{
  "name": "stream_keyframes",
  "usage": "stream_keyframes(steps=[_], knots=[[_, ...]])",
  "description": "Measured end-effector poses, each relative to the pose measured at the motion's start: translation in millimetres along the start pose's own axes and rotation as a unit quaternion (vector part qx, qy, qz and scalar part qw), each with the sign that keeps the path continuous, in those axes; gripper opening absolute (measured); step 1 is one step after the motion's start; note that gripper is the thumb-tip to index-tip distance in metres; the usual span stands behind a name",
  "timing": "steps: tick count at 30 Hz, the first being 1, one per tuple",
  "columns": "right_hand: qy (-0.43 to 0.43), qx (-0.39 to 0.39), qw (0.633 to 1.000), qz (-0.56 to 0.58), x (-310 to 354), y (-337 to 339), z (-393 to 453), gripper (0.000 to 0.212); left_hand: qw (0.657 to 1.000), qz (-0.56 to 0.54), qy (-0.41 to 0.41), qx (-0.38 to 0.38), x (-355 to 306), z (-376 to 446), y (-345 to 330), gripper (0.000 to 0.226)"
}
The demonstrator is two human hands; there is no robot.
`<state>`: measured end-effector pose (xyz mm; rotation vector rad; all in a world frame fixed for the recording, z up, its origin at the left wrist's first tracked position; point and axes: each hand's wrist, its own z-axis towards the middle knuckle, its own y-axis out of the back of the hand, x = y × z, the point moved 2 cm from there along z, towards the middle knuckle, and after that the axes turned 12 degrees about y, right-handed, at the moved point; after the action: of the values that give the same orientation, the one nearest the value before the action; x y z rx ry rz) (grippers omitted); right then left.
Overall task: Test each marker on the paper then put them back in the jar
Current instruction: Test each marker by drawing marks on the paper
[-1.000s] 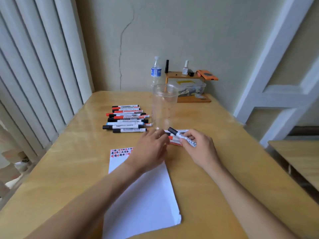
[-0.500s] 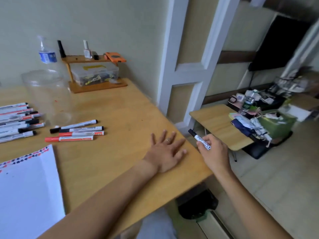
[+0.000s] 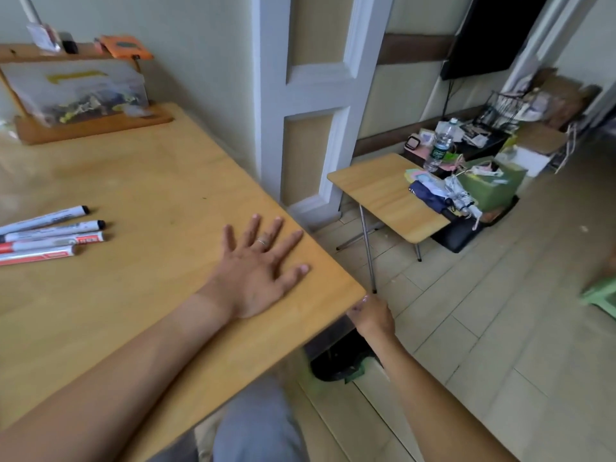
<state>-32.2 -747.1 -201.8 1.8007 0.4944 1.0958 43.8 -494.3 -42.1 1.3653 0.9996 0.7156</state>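
While left hand (image 3: 258, 273) lies flat on table (image 3: 160, 181), fingers spread and straight, ring on one finger, holding nothing.

Head view, only view. Right hand (image 3: 373, 316) low at table's corner, lower centre-right of frame, below the edge; fingers curl downward, but cannot tell whether they close on anything. No marker visible in it.

Markers (image 3: 50, 236): four at left edge of frame, lying side by side, near-parallel, well apart from left hand. Two upper ones white-barrelled with black end caps; two lower ones white with red bands. Jar and paper out of frame.

Handling, as judgement: slim rigid plastic cylinders, light, smooth, likely to roll on the bare top. Best pinched mid-barrel between thumb and two fingers; cap pulled straight off the end. Not fragile; felt tip the only soft part.

Materials: table a pale yellow wood laminate, smooth, slight sheen, thin squared edge. Wooden shelf (image 3: 83, 123) upper left, carrying a clear plastic box (image 3: 76, 88) of small mixed items and an orange flat object (image 3: 125, 50) on top. Folding table (image 3: 376, 191) centre-right, same laminate, thin metal legs. Floor of pale tiles (image 3: 500, 328).
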Motion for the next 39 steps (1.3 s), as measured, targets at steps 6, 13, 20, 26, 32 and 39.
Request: stream_keyframes(steps=[6,13,20,26,32,39], knots=[[0.003,-0.026,0.998,0.058,0,-8,8,0.012,1.0,-0.012,0.0,-0.007,0,-1,1,0.083],[0.086,-0.02,0.996,-0.012,9,35,15,0.014,0.999,-0.039,-0.007,-0.014,1,-3,3,0.082],[0.192,-0.132,0.969,0.079,100,125,10,0.012,0.982,-0.178,0.016,-0.062,17,-15,23,0.044],[0.374,-0.16,0.91,0.082,241,100,-37,0.009,0.984,-0.12,0.068,-0.117,90,-64,56,0.038],[0.547,-0.187,0.804,0.137,383,31,-104,0.006,0.95,-0.111,0.172,-0.238,229,-133,71,0.03],[0.65,-0.045,0.748,0.13,498,-71,-166,0.009,0.884,-0.122,0.312,-0.325,361,-197,81,0.031]])
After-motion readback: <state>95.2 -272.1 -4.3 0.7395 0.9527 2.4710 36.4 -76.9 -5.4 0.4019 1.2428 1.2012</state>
